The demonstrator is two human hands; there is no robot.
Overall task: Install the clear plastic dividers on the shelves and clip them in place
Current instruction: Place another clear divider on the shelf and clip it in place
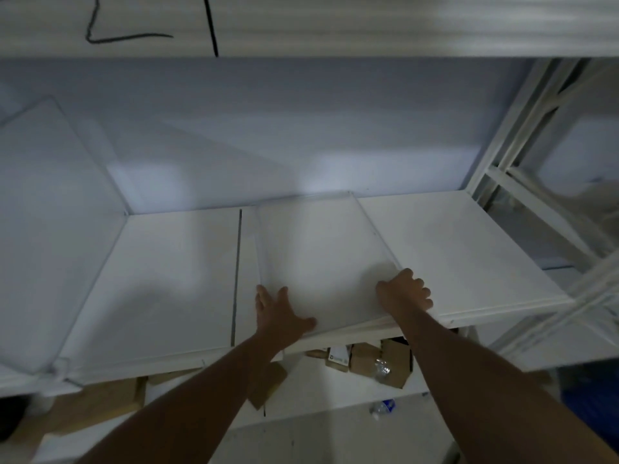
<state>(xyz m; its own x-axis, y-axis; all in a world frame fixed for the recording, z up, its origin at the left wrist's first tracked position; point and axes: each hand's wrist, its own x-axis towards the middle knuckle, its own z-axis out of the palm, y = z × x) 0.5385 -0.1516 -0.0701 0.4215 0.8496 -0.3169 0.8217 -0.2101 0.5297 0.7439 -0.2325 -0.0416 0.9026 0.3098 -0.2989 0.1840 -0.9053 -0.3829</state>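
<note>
A clear plastic divider lies nearly flat on the white shelf, running from the front edge to the back wall. My left hand presses flat on its near left corner, fingers spread. My right hand curls around its near right corner, and that corner looks slightly lifted off the shelf. A second clear divider stands upright at the far left of the same shelf, clipped at its front edge.
A dark seam splits the shelf boards left of my hands. White metal uprights frame the right side. On the shelf below sit cardboard boxes and plastic bottles. Another shelf hangs overhead.
</note>
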